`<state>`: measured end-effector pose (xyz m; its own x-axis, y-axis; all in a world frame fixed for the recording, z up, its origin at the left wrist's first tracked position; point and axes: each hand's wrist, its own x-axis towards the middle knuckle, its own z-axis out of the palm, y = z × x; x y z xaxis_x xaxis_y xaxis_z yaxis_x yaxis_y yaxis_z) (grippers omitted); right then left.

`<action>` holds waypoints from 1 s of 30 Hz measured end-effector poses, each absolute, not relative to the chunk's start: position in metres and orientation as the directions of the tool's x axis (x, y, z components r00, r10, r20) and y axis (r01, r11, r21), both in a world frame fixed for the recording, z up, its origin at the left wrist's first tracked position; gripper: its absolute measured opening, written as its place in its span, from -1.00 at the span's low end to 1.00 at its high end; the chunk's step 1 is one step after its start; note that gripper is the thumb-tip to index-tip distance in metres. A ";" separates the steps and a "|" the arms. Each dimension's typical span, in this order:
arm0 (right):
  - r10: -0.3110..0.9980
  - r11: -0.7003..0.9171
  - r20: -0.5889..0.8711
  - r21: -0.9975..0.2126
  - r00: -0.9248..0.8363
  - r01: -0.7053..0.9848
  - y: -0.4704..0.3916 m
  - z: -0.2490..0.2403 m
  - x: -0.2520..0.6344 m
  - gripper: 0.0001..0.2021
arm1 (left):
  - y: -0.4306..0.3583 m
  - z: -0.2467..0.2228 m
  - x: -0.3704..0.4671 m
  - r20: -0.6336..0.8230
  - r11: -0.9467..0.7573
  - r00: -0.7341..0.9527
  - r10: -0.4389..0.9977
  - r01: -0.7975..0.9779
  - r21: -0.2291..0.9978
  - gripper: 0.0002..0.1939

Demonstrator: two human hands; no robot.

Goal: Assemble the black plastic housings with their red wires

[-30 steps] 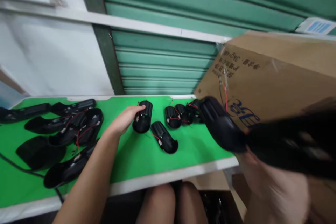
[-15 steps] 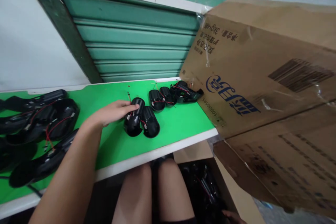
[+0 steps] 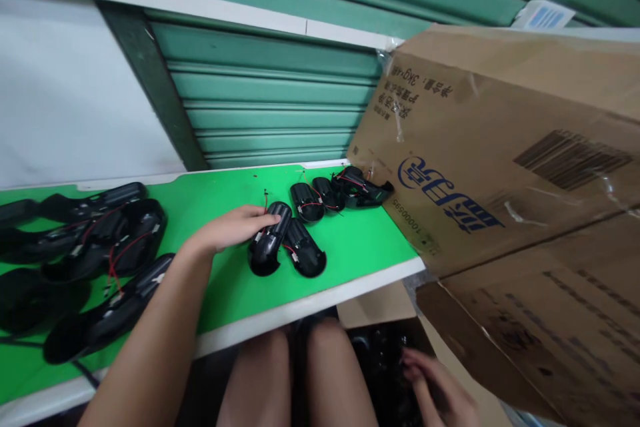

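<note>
My left hand [image 3: 240, 227] is closed on a black plastic shell [image 3: 269, 243], its thumb lying across the top. A thin red wire with a small connector comes out beside the fingers. Touching that piece on the right is a second black shell [image 3: 306, 250], also with a red wire, resting on the green tabletop [image 3: 227, 293]. Lower down, my right hand [image 3: 440, 383] is over an open cardboard box [image 3: 383, 303] of dark, shiny parts. Its fingers are drawn together; what they hold, if anything, is too dark and blurred to make out.
More black shells with red wires [image 3: 307, 203] lie toward the back right, close to a big printed carton [image 3: 450, 167]. Several larger black pieces [image 3: 107, 307] crowd the left side. Behind the table stands a green shutter [image 3: 280, 93].
My right hand has risen higher into view over the box. My left hand keeps its hold on the shell. The whole view has shifted, so the table sits slightly lower and further right.
</note>
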<state>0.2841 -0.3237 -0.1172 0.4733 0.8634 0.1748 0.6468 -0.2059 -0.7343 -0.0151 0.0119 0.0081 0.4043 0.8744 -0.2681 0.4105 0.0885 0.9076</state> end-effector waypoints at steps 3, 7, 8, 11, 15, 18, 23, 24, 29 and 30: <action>0.860 0.032 0.386 -0.695 0.335 0.719 -0.268 -0.055 0.243 -0.79 | 0.011 0.006 -0.015 -0.254 0.075 0.420 0.871 0.398 0.914 -0.67; 0.874 0.073 0.399 -0.672 0.277 0.737 -0.191 -0.021 0.192 -0.51 | 0.011 0.004 -0.017 -0.262 0.113 0.428 0.865 0.342 0.933 -0.60; 0.882 0.056 0.374 -0.687 0.286 0.725 -0.175 -0.020 0.183 -0.50 | 0.011 0.004 -0.018 -0.285 0.151 0.436 0.854 0.315 0.937 -0.58; 0.899 0.026 0.296 -0.771 0.322 0.637 -0.141 -0.028 0.162 -0.61 | 0.010 0.006 -0.019 -0.373 0.281 0.466 0.802 0.256 0.925 -0.56; 0.918 0.037 0.207 -0.895 0.339 0.445 -0.128 -0.037 0.141 -0.63 | 0.011 0.007 -0.021 -0.386 0.323 0.436 0.813 0.214 0.922 -0.56; 0.918 0.109 0.268 -0.879 0.292 0.465 -0.124 -0.034 0.139 -0.65 | 0.016 0.007 -0.024 -0.368 0.332 0.378 0.850 0.159 0.930 -0.56; 0.790 0.085 0.591 -0.371 0.164 0.925 -0.093 -0.024 0.175 -0.57 | 0.025 0.004 -0.033 -0.369 0.352 0.359 0.857 0.115 0.929 -0.49; 0.808 0.059 0.578 -0.268 0.112 0.962 -0.085 -0.025 0.183 -0.48 | 0.026 0.003 -0.034 -0.365 0.352 0.346 0.864 0.102 0.930 -0.49; 0.878 0.079 0.477 -0.046 -0.048 0.996 -0.070 -0.035 0.195 -0.49 | 0.031 0.001 -0.038 -0.313 0.315 0.197 0.929 0.023 0.949 -0.52; 0.877 0.096 0.477 -0.048 -0.062 0.994 -0.071 -0.037 0.193 -0.56 | 0.032 0.001 -0.038 -0.292 0.296 0.158 0.943 0.000 0.955 -0.54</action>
<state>0.1933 -0.0715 -0.0369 -0.0620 0.8768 0.4768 0.9942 0.0964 -0.0480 -0.0380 0.0323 0.0011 0.1581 0.9432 -0.2921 0.0005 0.2958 0.9553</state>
